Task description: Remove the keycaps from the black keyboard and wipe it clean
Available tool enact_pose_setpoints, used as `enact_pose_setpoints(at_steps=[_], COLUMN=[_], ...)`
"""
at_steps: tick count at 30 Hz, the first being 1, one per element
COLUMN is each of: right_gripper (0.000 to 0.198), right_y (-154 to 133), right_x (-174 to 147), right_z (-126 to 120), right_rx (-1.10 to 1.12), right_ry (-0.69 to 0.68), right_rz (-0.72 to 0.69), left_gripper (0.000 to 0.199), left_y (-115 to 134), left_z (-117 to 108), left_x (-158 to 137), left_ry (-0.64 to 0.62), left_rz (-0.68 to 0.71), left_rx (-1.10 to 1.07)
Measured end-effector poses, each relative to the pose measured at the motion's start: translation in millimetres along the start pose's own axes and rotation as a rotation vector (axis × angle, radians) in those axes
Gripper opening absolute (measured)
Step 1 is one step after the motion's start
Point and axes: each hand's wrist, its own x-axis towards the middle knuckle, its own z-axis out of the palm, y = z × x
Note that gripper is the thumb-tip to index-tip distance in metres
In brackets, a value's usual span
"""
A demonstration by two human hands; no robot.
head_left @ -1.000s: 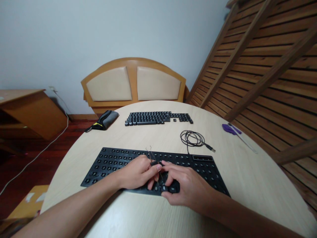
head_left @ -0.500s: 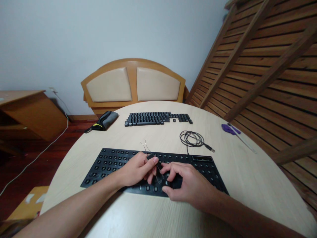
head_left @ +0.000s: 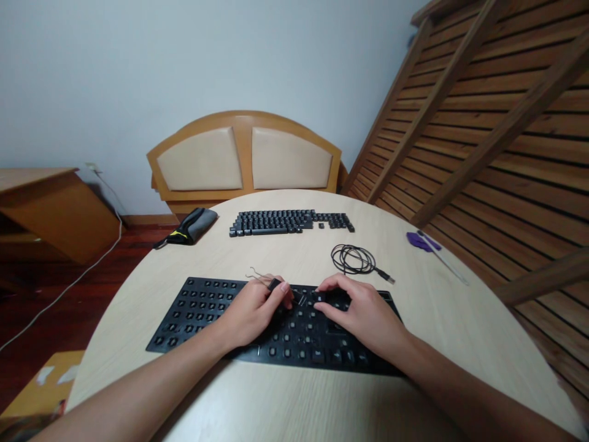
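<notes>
A black keyboard (head_left: 159,334) lies across the table in front of me, most of its key sockets bare. A few keycaps (head_left: 317,355) sit on its lower right row. My left hand (head_left: 255,310) is closed round a wire keycap puller (head_left: 274,284) with a black grip, held over the keyboard's middle. One pair of its wire ends points up left; the other points right, close to my right fingertips. My right hand (head_left: 356,304) pinches a black keycap (head_left: 319,296) at the upper rows. Whether that keycap is free of its socket, I cannot tell.
Removed keycaps (head_left: 276,221) lie in keyboard layout farther back on the table (head_left: 294,417). A coiled USB cable (head_left: 354,259) rests behind the keyboard. At the left is a dark pouch (head_left: 196,226); at the right, a purple cloth (head_left: 421,240) with a thin white stick (head_left: 446,263).
My right hand has moved up from the lower rows to the upper rows. The puller has turned in my left hand, its far wire ends swinging left and down. The view has shifted slightly.
</notes>
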Motion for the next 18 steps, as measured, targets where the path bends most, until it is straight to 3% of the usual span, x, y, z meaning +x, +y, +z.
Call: enact_pose_setpoints(at_steps=[9,18], right_gripper=[0.012,0.015], right_y=[8,21], right_x=[23,103], right_z=[-8,-19], right_rx=[-0.083,-0.364], right_ry=[0.037,0.115], right_rz=[0.026,-0.003], left_gripper=[0.04,0.044], left_y=[-3,-7], left_z=[2,3], left_x=[-1,0], left_ry=[-0.044,-0.042], left_rz=[0.01,0.003], left_rx=[0.084,0.119])
